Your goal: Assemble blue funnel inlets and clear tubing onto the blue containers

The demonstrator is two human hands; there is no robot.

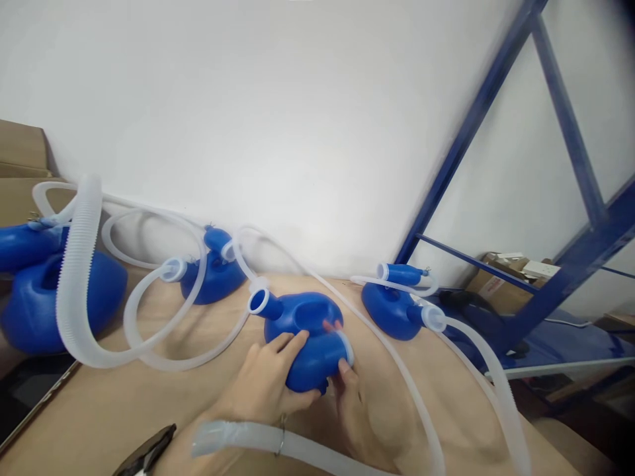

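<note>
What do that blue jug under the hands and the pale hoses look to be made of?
The blue jug looks like moulded plastic: smooth, evenly coloured, softly shiny. The ribbed hose and the thin hoses seem flexible translucent plastic or silicone; they curve freely and look milky.

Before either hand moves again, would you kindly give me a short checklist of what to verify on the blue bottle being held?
1. Left hand steadies the blue plastic bottle from its near side: ok.
2. Right hand fingers on the translucent white ring at the bottle's right end: ok.
3. Ring fully seated: cannot tell, fingers cover it.
4. Open spout at upper left unobstructed: ok.
5. Bottle resting on the brown cardboard surface: ok.
6. Translucent white hose beside the bottle lies close by the right hand: not ok.
</note>
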